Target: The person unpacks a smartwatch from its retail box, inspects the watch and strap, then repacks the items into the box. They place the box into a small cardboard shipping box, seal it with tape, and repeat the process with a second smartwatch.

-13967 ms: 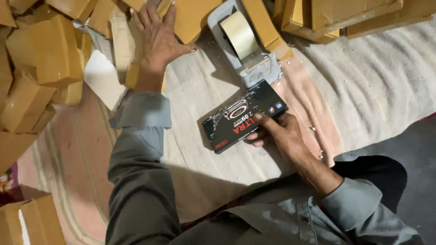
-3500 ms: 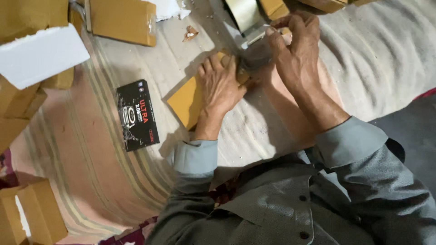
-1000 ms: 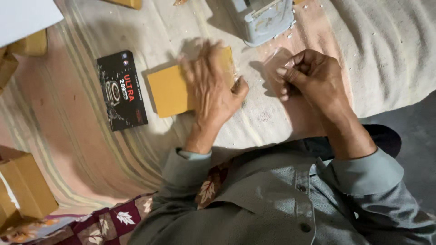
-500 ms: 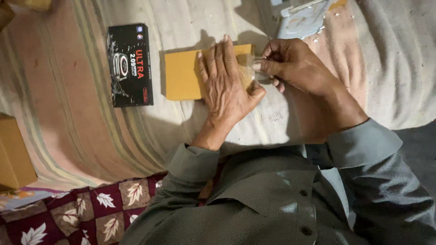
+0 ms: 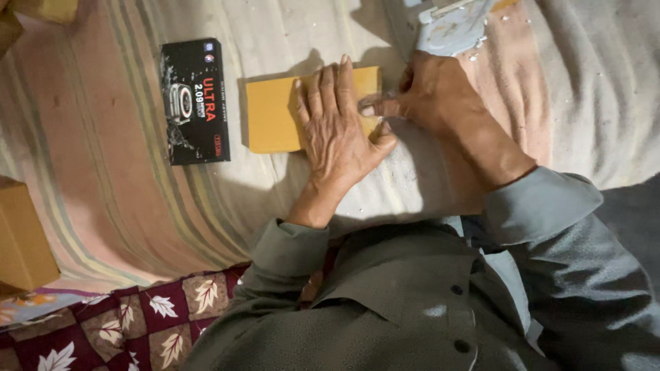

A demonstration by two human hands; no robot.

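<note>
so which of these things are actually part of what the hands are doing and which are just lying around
In use:
- yellow box, under the left hand, which lies flat on it
- right hand, thumb pressing at the box's right edge
- tape dispenser, just above the right hand

Lying about:
- black box, left of the yellow one
- brown carton, at the left edge
- striped cloth

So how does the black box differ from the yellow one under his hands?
The black box is dark and glossy with a printed picture; the yellow box is plain mustard. The black box lies lengthwise away from the person, the yellow box crosswise. The black box is untouched, while the left hand presses flat on the yellow box and the right hand works at its end. Both lie flat on the striped cloth.
</note>
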